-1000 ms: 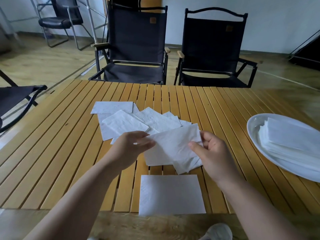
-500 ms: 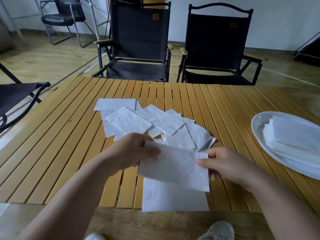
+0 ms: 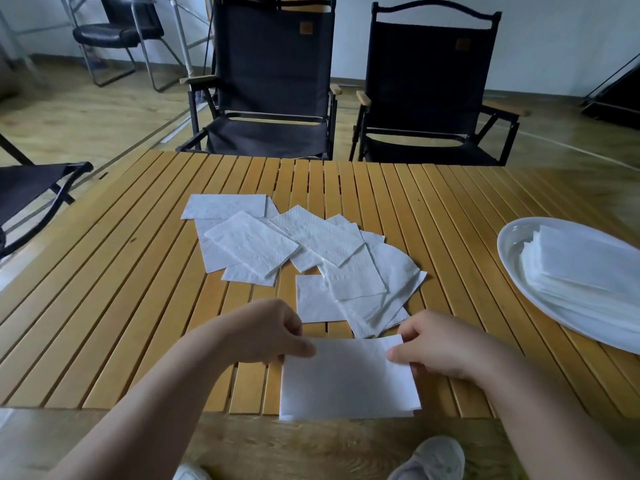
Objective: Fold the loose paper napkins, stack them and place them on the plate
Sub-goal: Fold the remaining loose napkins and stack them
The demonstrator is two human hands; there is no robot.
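Pinching both far corners of the folded napkin (image 3: 346,372): your L hand (image 3: 263,336) nips the left corner btwn thumb and fingers, and your R hand (image 3: 446,344) nips the right one. It lies flat at the near edge of the table (image 3: 138,271), squared over what looks like another folded sheet, prob. so the edges line up for stacking. Note the loose napkins (image 3: 304,251) scattered mid-table, just beyond your hands, within reach. At far right the plate (image 3: 512,237) holds a stack (image 3: 581,268) of folded ones. Judgement: task partway, many sheets left.
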